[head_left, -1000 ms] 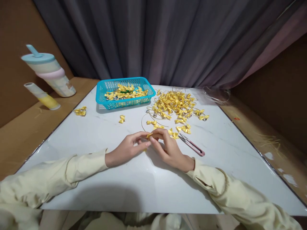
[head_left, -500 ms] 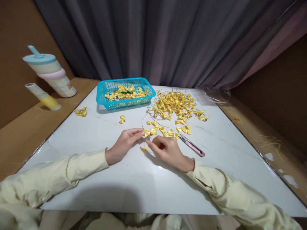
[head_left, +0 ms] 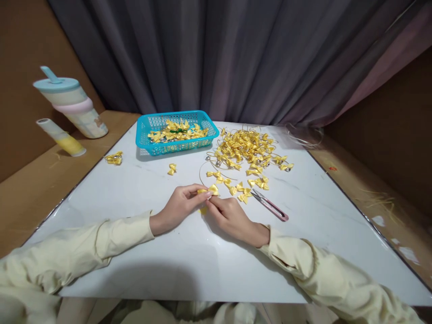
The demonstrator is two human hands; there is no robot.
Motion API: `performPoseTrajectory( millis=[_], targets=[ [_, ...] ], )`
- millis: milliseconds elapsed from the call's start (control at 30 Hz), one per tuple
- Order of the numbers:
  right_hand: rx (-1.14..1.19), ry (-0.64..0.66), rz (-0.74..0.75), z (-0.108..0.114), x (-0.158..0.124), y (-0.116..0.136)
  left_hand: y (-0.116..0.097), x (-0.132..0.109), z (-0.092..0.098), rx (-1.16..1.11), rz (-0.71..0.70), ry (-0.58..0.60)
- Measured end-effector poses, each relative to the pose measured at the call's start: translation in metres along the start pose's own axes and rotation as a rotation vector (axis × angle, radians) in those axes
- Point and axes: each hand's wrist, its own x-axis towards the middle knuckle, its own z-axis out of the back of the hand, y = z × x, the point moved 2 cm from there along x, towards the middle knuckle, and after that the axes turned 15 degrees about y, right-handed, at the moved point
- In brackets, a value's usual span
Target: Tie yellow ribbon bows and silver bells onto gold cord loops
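On the far left, a tumbler (head_left: 72,108) with a blue lid and straw and a part-yellow tube (head_left: 65,139) stand on a brown surface (head_left: 20,198), outside the dark slanting left edge of a white table (head_left: 128,191). Just inside that edge lies a small yellow bundle (head_left: 114,158). To its right, a blue basket (head_left: 143,140) of yellow bows sits near the back edge, and a single loose bow (head_left: 172,169) lies in front of it, with open tabletop around it. The left hand (head_left: 178,204) comes in low from the left, thumb and fingers pinched narrow on a yellow bow (head_left: 213,190) above the middle of the table. The right hand (head_left: 232,218) meets it there, fingers drawn together just under the bow; I cannot tell what they grip. A broad open stretch runs from both hands to the front edge. Behind the right hand, loose bows lead back to a heaped pile (head_left: 246,146) with cords. Pink-handled snips (head_left: 272,206) lie near that hand, blades toward the bows. Right of the snips, open white surface reaches the right edge.
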Motion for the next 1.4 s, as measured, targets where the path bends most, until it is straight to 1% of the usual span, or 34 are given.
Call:
performPoseTrajectory(
  millis=[133, 267, 367, 433, 467, 567, 600, 633, 667, 767, 833, 867, 933, 1100, 1267, 1400],
  targets=[
    [0.018, -0.012, 0.039, -0.002, 0.000, 0.000, 0.000, 0.000, -0.001, 0.070, -0.050, 0.006],
    [0.048, -0.017, 0.021, -0.002, 0.001, -0.001, 0.003, 0.000, -0.001, 0.071, -0.029, 0.012],
    [0.032, 0.035, 0.031, 0.003, 0.002, 0.000, 0.004, 0.001, 0.002, 0.078, -0.012, 0.004],
    [-0.008, 0.068, 0.064, 0.013, 0.001, 0.002, 0.005, 0.002, 0.004, 0.071, 0.011, 0.005],
    [-0.030, 0.055, 0.069, 0.021, 0.000, 0.003, 0.006, 0.002, 0.004, 0.059, 0.022, 0.014],
    [-0.075, -0.085, 0.038, 0.047, -0.002, 0.003, 0.006, 0.001, 0.004, 0.000, 0.026, 0.095],
    [-0.076, -0.101, 0.034, 0.055, -0.001, 0.004, 0.005, 0.001, 0.004, -0.015, 0.020, 0.130],
    [-0.064, -0.074, 0.037, 0.060, 0.002, 0.004, 0.005, 0.001, 0.004, -0.022, 0.017, 0.161],
    [-0.039, -0.013, 0.047, 0.063, 0.005, 0.004, 0.005, 0.000, 0.004, -0.026, 0.016, 0.186],
    [0.091, 0.254, 0.102, 0.062, 0.018, 0.005, 0.006, 0.000, 0.004, -0.039, 0.023, 0.237],
    [0.189, 0.401, 0.142, 0.058, 0.027, 0.005, 0.007, 0.000, 0.005, -0.047, 0.025, 0.267],
    [0.238, 0.449, 0.153, 0.056, 0.030, 0.005, 0.007, 0.000, 0.005, -0.048, 0.025, 0.279],
    [0.335, 0.497, 0.152, 0.053, 0.034, 0.003, 0.007, 0.000, 0.005, -0.044, 0.030, 0.298],
    [0.520, 0.471, 0.136, 0.054, 0.033, 0.001, 0.005, 0.000, 0.005, -0.054, 0.030, 0.330],
    [0.513, 0.406, 0.152, 0.057, 0.032, 0.001, 0.004, 0.000, 0.006, -0.112, 0.053, 0.377],
    [0.496, 0.350, 0.152, 0.060, 0.037, -0.005, 0.004, 0.000, 0.006, -0.113, 0.037, 0.321]
  ],
)
